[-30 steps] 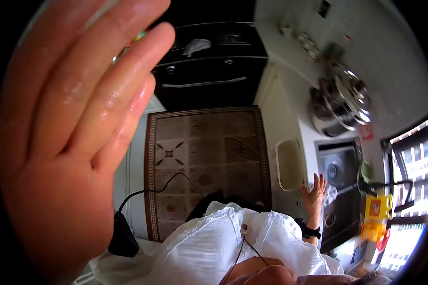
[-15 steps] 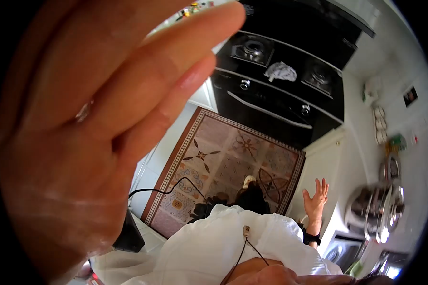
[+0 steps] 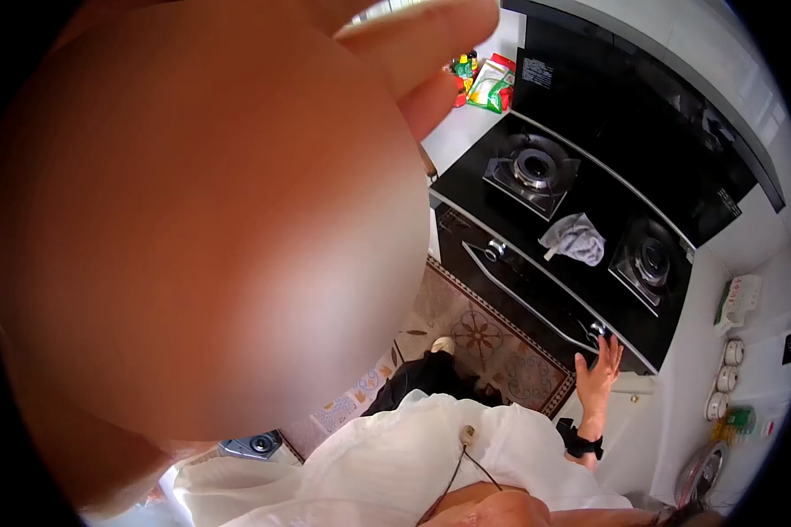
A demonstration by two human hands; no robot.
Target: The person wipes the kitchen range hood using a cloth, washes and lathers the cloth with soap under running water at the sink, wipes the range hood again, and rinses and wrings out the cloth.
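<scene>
The left grip [image 3: 206,220] blurs across the frame's left; whether it is open, I cannot tell. Right of centre, the grey cloth [image 3: 576,239] lies on the black stove [image 3: 622,301], up-left of the spread right grip [image 3: 598,379], apart from it.

Over the black cooktop [image 3: 472,169], a hand could pass above the strip between the left burner [image 3: 533,167] and the crumpled cloth [image 3: 576,239], or through the narrower gap from the cloth to the right burner [image 3: 650,262], both burners' raised supports standing up on either side. The upright back panel [image 3: 606,123] closes off the far side, and packets [image 3: 489,88] crowd the far left corner. Along the front, the knobs [image 3: 495,249] and the long handle [image 3: 527,309] jut out, while the left hand [image 3: 211,228] hides whatever room lies beneath it.
</scene>
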